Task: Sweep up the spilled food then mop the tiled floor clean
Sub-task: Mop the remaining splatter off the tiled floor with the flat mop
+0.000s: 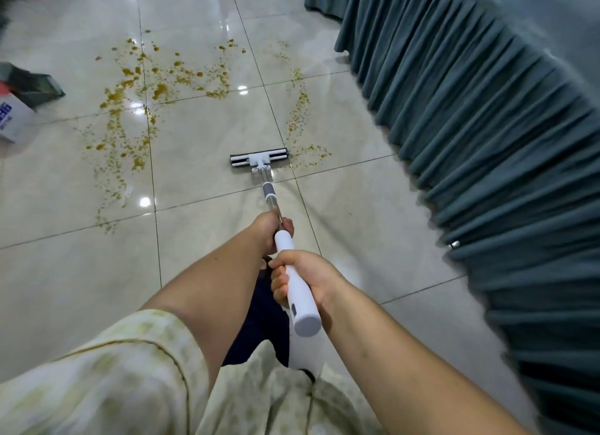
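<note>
Both hands, left hand (271, 228) ahead of right hand (300, 277), grip the mop (259, 160); yellow spilled food (156, 87) lies beyond the mop head.

White mop (293, 272), teal pleated curtain (487, 126) — amber-speckled pale tiles (81, 272)

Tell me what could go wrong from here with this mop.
The spilled food lies unswept across the tiles, so the mop head may smear it rather than lift it. The right-hand trail runs close to the teal pleated skirt, which a push could soil.
</note>
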Tool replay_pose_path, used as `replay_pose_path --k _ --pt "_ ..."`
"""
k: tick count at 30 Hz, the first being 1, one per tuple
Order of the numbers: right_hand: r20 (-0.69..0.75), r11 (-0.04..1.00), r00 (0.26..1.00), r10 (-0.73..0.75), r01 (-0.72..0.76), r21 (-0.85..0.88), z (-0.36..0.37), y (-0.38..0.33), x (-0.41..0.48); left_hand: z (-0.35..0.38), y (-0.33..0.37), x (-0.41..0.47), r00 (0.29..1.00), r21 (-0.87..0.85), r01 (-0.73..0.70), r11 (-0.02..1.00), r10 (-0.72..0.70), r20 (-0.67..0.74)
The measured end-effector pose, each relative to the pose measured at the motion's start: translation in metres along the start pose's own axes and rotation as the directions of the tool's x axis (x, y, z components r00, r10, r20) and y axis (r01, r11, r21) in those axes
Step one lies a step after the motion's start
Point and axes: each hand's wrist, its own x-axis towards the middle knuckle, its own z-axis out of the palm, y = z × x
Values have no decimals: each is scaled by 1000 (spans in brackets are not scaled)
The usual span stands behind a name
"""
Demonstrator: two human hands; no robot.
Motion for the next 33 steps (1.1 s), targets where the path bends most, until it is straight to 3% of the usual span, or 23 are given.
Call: replay_pose_path --k 9,14,23,33 --pt "-3 999 1000 -8 8 52 -8 72 -56 -34 -74 -56 979 -259 107 960 -56 198" --pt "-22 997 1000 -9 11 80 -14 103 -60 -51 -93 -58 974 -329 158 931 -92 206" --pt "-172 984 984 -49 77 160 14 160 -60 -89 -99 -67 963 -229 208 951 -159 216" --pt "-131 972 988 -79 106 209 77 169 -59 -113 -59 -92 959 -12 186 982 -179 221"
